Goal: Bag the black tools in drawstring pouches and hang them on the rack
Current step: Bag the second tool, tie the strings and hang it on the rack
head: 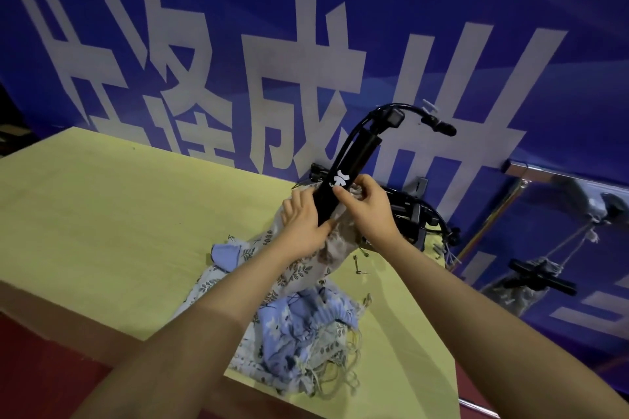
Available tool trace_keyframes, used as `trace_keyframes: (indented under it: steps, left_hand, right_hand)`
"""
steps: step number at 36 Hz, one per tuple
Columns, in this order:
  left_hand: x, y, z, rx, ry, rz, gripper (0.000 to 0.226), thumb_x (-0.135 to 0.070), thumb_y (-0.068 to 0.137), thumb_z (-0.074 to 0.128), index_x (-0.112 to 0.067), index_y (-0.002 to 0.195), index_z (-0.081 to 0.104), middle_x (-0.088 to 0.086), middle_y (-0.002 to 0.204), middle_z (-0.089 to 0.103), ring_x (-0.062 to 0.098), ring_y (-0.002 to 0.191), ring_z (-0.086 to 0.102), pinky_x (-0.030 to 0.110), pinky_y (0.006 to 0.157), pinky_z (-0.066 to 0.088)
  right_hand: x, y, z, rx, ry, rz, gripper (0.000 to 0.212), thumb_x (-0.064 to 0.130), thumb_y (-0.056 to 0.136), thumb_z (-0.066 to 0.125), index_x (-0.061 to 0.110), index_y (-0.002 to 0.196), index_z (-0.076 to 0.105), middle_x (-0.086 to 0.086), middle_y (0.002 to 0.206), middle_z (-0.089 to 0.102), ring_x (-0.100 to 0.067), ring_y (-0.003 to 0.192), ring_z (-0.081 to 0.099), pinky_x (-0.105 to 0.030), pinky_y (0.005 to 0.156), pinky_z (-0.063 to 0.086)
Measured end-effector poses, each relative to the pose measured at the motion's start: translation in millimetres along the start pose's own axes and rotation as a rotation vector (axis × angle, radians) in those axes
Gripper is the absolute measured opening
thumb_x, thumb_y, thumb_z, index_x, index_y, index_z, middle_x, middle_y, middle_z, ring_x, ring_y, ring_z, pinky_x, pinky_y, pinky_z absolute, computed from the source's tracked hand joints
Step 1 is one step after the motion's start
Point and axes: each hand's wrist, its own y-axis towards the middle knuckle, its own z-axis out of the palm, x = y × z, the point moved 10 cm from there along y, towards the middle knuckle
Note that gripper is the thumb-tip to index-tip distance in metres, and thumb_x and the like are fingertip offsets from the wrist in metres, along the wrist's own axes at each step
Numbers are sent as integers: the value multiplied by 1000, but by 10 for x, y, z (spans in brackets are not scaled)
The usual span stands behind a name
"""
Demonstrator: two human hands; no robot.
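- The pump stands tilted over the table, its lower end inside a pouch.
- Left hand and right hand both pinch the pouch mouth against the barrel.
- The pump looks rigid, smooth, fairly heavy: grip mid-barrel.
- The cloth is limp: hold its hem.

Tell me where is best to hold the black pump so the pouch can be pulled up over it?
Probably grip the black pump on its bare barrel above the pouch, coming from the right side. It stands tilted, its lower end already inside the cloth, and the hose runs along its left side.
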Motion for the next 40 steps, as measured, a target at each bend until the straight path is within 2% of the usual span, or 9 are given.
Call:
trace_keyframes:
  steps: [3, 11, 16, 19, 22, 27, 33, 37, 40]
  left_hand:
    - [-55, 6, -48, 11, -109, 17, 74, -23, 84, 59, -14, 143, 16, 9, 137, 25, 28, 126, 23, 39, 107, 27]
    - [-161, 88, -306, -52, -524, 91, 74, -10, 87, 53, -39, 139, 10, 6, 140, 25, 29, 133, 28, 50, 110, 33]
    - [-267, 15, -391, -136, -464, 219, 78, -37, 88, 60, -66, 128, -1, -2, 121, 25, 35, 107, 46, 40, 98, 43]
    - [-332, 9, -410, -180, -391, 277, 76, -37, 90, 58, -71, 127, 1, -4, 114, 25, 17, 92, 44, 33, 91, 45]
    - [-357, 9, -381, -169, -257, 332, 67, -40, 93, 52, -63, 135, 5, -3, 116, 25, 18, 101, 48, 34, 90, 48]
    - [-341, 10, -383, -197, -139, 353, 64, -35, 96, 48, -54, 141, 7, 1, 112, 36, 14, 68, 48, 38, 71, 53]
    - [-189, 55, -343, -183, -272, 296, 60, -28, 97, 49, -43, 146, 17, 1, 137, 41, 16, 123, 47, 23, 93, 40]
    - [-185, 66, -358, -184, -224, 272, 62, -30, 96, 49, -43, 146, 14, 1, 140, 40, 19, 123, 49, 30, 91, 45]
    - [-214, 62, -384, -176, -210, 288, 67, -32, 96, 50, -49, 144, 7, 2, 139, 43, 23, 118, 53, 37, 89, 50]
  right_hand:
    - [-25, -18, 75, 77, -52, -9, 15, 25, 86, 68, 20, 96, 58, 10, 86, 62, 2, 78, 58, -7, 69, 43]
    - [-76, -127, 252, 267, -204, 2, 24, 22, 85, 70, 20, 106, 60, -4, 101, 62, -22, 92, 64, -37, 84, 52]
    - [-270, -137, 386, 353, -283, 35, 21, 21, 85, 69, 7, 97, 60, -17, 99, 57, -29, 90, 59, -42, 81, 48]
    - [-337, -150, 440, 382, -299, 42, 25, 20, 85, 69, 1, 99, 62, -19, 102, 55, -29, 89, 58, -38, 78, 48]
    - [-335, -143, 475, 395, -302, 26, 24, 19, 84, 69, 2, 99, 64, -16, 102, 54, -28, 87, 59, -37, 74, 50]
    - [-366, -160, 524, 400, -334, 13, 27, 21, 86, 67, 3, 105, 62, -8, 94, 47, -23, 81, 54, -37, 74, 48]
    - [-497, -222, 549, 435, -368, 48, 51, 41, 85, 65, 16, 129, 52, -3, 114, 52, -18, 106, 54, -32, 92, 45]
    - [-533, -251, 576, 491, -419, 40, 79, 46, 75, 75, 14, 138, 40, -4, 130, 47, -18, 121, 47, -36, 104, 42]
    - [-499, -248, 561, 483, -436, 0, 60, 34, 73, 78, 16, 122, 47, -4, 116, 51, -19, 107, 52, -37, 92, 46]
